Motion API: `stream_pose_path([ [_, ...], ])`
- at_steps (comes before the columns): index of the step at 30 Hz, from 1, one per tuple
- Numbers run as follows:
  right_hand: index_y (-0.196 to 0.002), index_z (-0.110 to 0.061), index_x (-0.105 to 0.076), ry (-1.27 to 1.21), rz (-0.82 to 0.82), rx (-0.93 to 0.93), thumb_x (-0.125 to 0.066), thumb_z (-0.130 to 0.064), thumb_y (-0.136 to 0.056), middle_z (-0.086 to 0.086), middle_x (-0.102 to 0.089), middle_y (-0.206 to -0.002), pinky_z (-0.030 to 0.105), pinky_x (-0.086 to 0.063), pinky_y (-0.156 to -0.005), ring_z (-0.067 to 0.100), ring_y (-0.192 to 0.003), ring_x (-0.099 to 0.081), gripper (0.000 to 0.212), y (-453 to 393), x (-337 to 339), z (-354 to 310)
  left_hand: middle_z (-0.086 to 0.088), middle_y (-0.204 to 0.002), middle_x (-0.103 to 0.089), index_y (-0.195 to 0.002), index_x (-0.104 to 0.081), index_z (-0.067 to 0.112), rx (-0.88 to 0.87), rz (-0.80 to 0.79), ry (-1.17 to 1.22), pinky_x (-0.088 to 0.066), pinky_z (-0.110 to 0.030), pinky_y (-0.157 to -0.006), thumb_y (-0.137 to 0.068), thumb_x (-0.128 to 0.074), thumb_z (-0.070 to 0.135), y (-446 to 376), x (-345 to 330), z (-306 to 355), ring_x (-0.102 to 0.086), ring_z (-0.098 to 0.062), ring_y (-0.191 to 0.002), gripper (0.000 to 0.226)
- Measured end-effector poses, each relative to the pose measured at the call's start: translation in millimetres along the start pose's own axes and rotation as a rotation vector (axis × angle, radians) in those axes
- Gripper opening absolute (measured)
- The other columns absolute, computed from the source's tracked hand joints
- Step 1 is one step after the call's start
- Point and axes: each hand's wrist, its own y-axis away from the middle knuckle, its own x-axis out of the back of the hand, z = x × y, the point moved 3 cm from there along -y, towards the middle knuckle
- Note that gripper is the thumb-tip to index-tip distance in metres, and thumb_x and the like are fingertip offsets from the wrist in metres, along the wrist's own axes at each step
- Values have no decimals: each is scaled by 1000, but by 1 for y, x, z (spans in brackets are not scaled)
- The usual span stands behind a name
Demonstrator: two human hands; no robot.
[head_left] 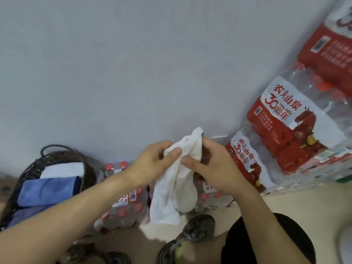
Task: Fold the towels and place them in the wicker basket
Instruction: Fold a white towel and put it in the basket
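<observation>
A white towel (169, 195) hangs in the air in front of me, bunched at its top. My left hand (154, 164) pinches its upper edge with thumb and fingers. My right hand (211, 168) grips the towel's top right next to the left one. The dark wicker basket (57, 155) stands at the left by the wall. It holds a folded blue towel (47, 191), a folded white towel (62, 169) behind it and a greyish-blue one (26, 214) in front.
Shrink-wrapped packs of red-capped water bottles (125, 204) lie on the floor under the towel. More packs with red and white labels (289, 121) are stacked at the right against the grey wall. My dark shoe (198, 227) and knee are below.
</observation>
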Motion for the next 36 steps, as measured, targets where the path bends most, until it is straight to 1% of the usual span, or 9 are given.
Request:
stream_pose_path([
  [5,-109,-38,-60,15,-35,-71,-74,-68,-73,-15,-71,-109,33,-59,-84,4,-101,-68,49,-21,-56,-10,10,-65,-59,-80,-65,22,-42,75,-111,-38,-15,-51,-84,-66,57,34,65,-16,-48,0,-56,35],
  [9,-109,-32,-54,-27,75,-173,-83,-50,-71,-11,-71,-106,36,-61,-80,7,-93,-71,52,-43,-99,0,11,-58,-54,-70,-61,26,-19,193,-192,-33,-12,-50,-85,-66,52,47,92,-41,-45,0,-53,31],
  [13,-109,-23,-55,-144,120,-154,-69,-19,-90,3,-72,-100,43,-60,-79,23,-91,-71,24,-62,-125,3,5,-68,-63,-76,-63,28,46,122,-267,-47,-27,-58,-85,-67,52,44,113,-53,-56,-13,-59,26],
  [16,-109,-12,-62,-200,46,-143,-60,-16,-97,13,-72,-102,52,-55,-85,34,-97,-69,13,-68,-136,0,-7,-86,-74,-97,-65,25,210,-38,-100,-56,-40,-77,-77,-69,63,44,133,-59,-70,-30,-83,43],
  [19,-109,-8,-65,-176,-80,-156,-56,-30,-100,21,-70,-105,54,-53,-88,31,-96,-69,26,-69,-146,-4,-4,-101,-75,-113,-59,24,367,-138,36,-58,-34,-84,-71,-68,71,49,149,-70,-72,-21,-95,64],
  [22,-115,-16,-66,-125,-197,-187,-54,-38,-100,12,-72,-109,51,-53,-95,23,-104,-69,30,-71,-154,-5,12,-115,-71,-123,-59,30,294,-181,1,-52,-22,-89,-82,-67,58,48,155,-73,-66,-5,-107,50],
  [26,-122,-31,-64,-163,-333,-197,-53,-35,-101,0,-71,-117,38,-55,-92,21,-110,-67,24,-75,-154,-9,15,-126,-64,-126,-60,31,210,-160,34,-45,-36,-105,-82,-75,41,43,154,-69,-55,-3,-124,47],
  [33,-102,-21,-72,-55,-235,-120,-62,-38,-94,9,-73,-97,33,-56,-70,19,-83,-69,21,-84,-134,-17,-3,-86,-74,-90,-71,20,187,-276,152,-53,-22,-62,-89,-72,28,42,157,-57,-69,-14,-75,8],
  [36,-96,-19,-73,-66,-137,-95,-64,-35,-93,5,-73,-89,29,-53,-64,15,-77,-68,18,-89,-120,-15,-4,-88,-73,-92,-67,14,199,-223,159,-53,-23,-59,-84,-75,34,43,165,-54,-68,-16,-75,23],
])
